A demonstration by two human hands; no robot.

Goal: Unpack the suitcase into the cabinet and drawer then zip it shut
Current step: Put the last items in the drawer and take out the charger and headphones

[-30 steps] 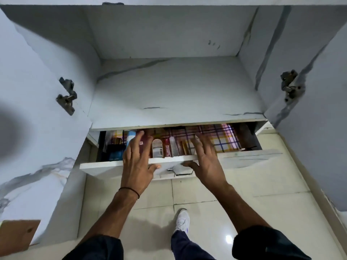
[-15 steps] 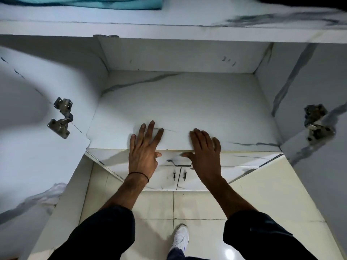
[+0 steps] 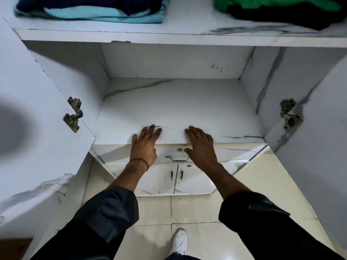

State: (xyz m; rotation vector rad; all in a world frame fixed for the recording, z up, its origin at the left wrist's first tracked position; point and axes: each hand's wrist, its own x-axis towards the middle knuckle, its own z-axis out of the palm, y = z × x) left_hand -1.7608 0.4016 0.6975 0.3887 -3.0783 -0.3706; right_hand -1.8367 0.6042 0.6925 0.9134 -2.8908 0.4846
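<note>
The drawer (image 3: pixel 237 153) sits closed under the front edge of the cabinet (image 3: pixel 174 61)'s lower shelf (image 3: pixel 178 106), so its contents are hidden. Only its marble-patterned front, one keyhole (image 3: pixel 179 149) and one metal handle (image 3: pixel 177 158) show, the handle partly covered by the right hand (image 3: pixel 201 147). Both hands lie flat over that front edge: the left hand (image 3: pixel 143 145) and the right have straight, slightly spread fingers resting on the shelf, holding nothing, with the palms against the drawer front. The upper shelf (image 3: pixel 131 34) carries two stacks of folded clothes, both cut off by the top of the view: a teal and navy stack (image 3: pixel 90 12) at the left, a green and black stack (image 3: pixel 281 10) at the right. Two cabinet doors stand open, each with one hinge (image 3: pixel 74 114) (image 3: pixel 289 113). Below the drawer are two closed small doors (image 3: pixel 157 182) with a handle each. One white shoe (image 3: pixel 180 241) shows on the floor tiles. A brown shape (image 3: pixel 13 248) at the lower left corner is too cropped to identify.
</note>
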